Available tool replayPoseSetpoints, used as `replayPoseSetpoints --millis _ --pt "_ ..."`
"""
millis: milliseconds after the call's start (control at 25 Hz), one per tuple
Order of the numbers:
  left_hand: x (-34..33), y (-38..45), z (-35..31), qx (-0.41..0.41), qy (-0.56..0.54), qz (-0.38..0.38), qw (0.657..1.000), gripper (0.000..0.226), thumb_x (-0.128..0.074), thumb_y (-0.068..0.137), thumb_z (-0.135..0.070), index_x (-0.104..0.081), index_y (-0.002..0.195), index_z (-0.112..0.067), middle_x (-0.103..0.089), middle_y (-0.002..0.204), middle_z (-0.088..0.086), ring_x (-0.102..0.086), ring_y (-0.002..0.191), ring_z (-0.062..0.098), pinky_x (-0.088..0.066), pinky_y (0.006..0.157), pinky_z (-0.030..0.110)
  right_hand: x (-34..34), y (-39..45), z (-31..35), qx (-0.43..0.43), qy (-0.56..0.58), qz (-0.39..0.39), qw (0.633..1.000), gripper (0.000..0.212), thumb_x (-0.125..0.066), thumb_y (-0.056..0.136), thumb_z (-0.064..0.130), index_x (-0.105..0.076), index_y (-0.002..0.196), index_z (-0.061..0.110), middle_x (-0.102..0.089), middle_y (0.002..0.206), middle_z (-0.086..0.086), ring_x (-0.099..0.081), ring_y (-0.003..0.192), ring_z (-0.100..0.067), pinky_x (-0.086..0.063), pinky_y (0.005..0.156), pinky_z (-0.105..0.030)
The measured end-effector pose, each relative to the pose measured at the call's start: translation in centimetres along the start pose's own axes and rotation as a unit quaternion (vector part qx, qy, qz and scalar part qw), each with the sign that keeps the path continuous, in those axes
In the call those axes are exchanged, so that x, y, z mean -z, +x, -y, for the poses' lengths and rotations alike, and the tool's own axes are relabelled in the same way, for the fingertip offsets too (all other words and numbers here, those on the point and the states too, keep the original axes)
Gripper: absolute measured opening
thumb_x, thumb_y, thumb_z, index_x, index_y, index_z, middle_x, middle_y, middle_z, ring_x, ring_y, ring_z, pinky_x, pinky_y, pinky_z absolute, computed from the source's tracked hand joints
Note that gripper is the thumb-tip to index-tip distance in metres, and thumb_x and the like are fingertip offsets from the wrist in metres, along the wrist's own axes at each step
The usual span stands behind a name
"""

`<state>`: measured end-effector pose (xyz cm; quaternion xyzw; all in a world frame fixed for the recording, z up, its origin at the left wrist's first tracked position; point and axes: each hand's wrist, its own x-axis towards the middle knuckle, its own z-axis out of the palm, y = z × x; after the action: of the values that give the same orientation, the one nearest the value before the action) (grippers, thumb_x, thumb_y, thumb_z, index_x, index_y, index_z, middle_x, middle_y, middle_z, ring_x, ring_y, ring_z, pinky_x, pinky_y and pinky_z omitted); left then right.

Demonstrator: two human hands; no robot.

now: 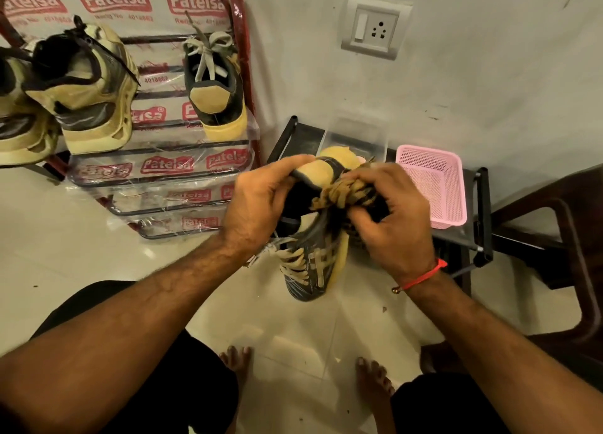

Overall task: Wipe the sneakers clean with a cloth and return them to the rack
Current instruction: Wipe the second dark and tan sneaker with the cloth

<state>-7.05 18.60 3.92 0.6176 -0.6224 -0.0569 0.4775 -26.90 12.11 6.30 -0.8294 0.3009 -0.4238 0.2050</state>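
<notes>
Seeing left hand (261, 205) grip clenched on the dark yellow-soled sneaker's (313, 254) heel, right hand (394, 218) grip clenched on a crumpled brown cloth (342, 192) against its collar.

Open tiled floor (303, 342) runs down the lower middle of the frame, bounded by the person's knees and bare feet (372, 381). In the upper left, the rack (163, 169) has its top tier taken by two sneakers (88, 87) at left and one shoe (215, 87) at right, with a gap between them; its lower tiers are bare. At centre right, a low stand (483, 218) carries a pink basket (434, 185). A chair (564, 238) blocks the right edge.
</notes>
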Motion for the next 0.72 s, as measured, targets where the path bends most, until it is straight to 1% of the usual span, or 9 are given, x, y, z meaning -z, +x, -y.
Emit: replayPoseSetpoints --millis 80,200,280,360,440,480,560,640,720 --pt "-0.9 -0.7 -0.6 -0.065 0.045 0.052 0.996 0.037 -0.050 0.098 -0.018 -0.064 0.132 -0.010 -0.071 0.123 0.011 -0.071 0.106 0.021 -0.060 0.092 0.035 0.7 1.2 -0.5 -0.006 -0.009 -0.044 0.999 0.034 -0.068 0.073 -0.002 -0.070 0.107 0.003 -0.064 0.102 -0.012 -0.058 0.097 -0.016 -0.044 0.090 -0.018" --pt "-0.8 -0.6 -0.2 -0.074 0.097 0.081 0.989 0.043 -0.047 0.097 -0.027 -0.065 0.131 -0.009 -0.072 0.122 0.014 -0.073 0.101 0.030 -0.062 0.086 0.044 -0.3 0.2 -1.0 -0.009 0.001 -0.015 1.000 0.030 -0.070 0.071 -0.002 -0.071 0.100 0.003 -0.064 0.097 -0.010 -0.059 0.091 -0.015 -0.048 0.085 -0.022" --pt "0.0 -0.4 0.5 -0.030 0.083 0.050 0.995 0.042 -0.046 0.098 -0.026 -0.065 0.133 -0.012 -0.071 0.123 0.012 -0.071 0.106 0.026 -0.061 0.089 0.040 -1.3 -1.4 -1.0 -0.003 0.016 0.051 0.999 0.024 -0.075 0.071 0.002 -0.071 0.094 0.006 -0.063 0.093 -0.005 -0.059 0.087 -0.015 -0.052 0.080 -0.027" --pt "0.7 0.0 1.2 0.000 0.059 0.017 0.998 0.037 -0.050 0.100 -0.016 -0.064 0.135 -0.013 -0.070 0.125 0.010 -0.066 0.112 0.018 -0.057 0.097 0.030 -1.6 -2.1 -0.8 0.010 0.017 0.106 0.994 0.022 -0.077 0.072 0.004 -0.071 0.092 0.006 -0.063 0.092 -0.004 -0.059 0.086 -0.016 -0.053 0.078 -0.030" --pt "0.4 0.0 0.9 -0.006 0.043 0.024 0.999 0.036 -0.051 0.101 -0.014 -0.063 0.134 -0.012 -0.070 0.125 0.011 -0.064 0.113 0.014 -0.053 0.099 0.022 -0.9 -1.1 -0.7 0.010 0.018 0.063 0.998 0.023 -0.074 0.073 0.000 -0.071 0.095 0.005 -0.064 0.095 -0.006 -0.060 0.089 -0.017 -0.051 0.082 -0.025" --pt "-0.1 -0.2 0.5 -0.016 0.044 0.042 0.998 0.037 -0.049 0.101 -0.018 -0.063 0.134 -0.011 -0.070 0.125 0.012 -0.066 0.113 0.017 -0.055 0.098 0.023 -0.3 -0.2 -0.8 0.003 0.017 0.018 1.000 0.024 -0.071 0.074 -0.001 -0.071 0.097 0.004 -0.065 0.096 -0.008 -0.060 0.091 -0.017 -0.048 0.084 -0.022" --pt "-0.9 -0.7 -0.1 -0.040 0.048 0.074 0.995 0.040 -0.046 0.100 -0.025 -0.064 0.133 -0.010 -0.071 0.123 0.013 -0.070 0.110 0.024 -0.058 0.095 0.033 0.5 1.2 -1.0 -0.009 0.004 -0.042 0.999 0.025 -0.069 0.076 -0.002 -0.071 0.101 0.003 -0.066 0.098 -0.010 -0.059 0.093 -0.016 -0.045 0.087 -0.017" --pt "-0.8 -0.4 0.2 -0.014 0.028 0.056 0.998 0.037 -0.047 0.100 -0.023 -0.065 0.132 -0.013 -0.072 0.119 0.005 -0.070 0.106 0.018 -0.059 0.093 0.032 0.1 0.8 -1.3 -0.010 0.006 -0.029 1.000 0.025 -0.072 0.075 -0.001 -0.071 0.100 0.004 -0.065 0.097 -0.009 -0.059 0.092 -0.013 -0.047 0.085 -0.018" --pt "0.1 0.3 1.1 0.033 0.019 -0.006 0.999 0.032 -0.051 0.101 -0.015 -0.066 0.130 -0.016 -0.071 0.113 -0.003 -0.067 0.103 0.008 -0.056 0.091 0.020 -1.4 -1.0 -1.1 0.001 0.023 0.042 0.999 0.023 -0.075 0.074 0.004 -0.071 0.097 0.005 -0.064 0.095 -0.007 -0.059 0.089 -0.014 -0.052 0.081 -0.025"
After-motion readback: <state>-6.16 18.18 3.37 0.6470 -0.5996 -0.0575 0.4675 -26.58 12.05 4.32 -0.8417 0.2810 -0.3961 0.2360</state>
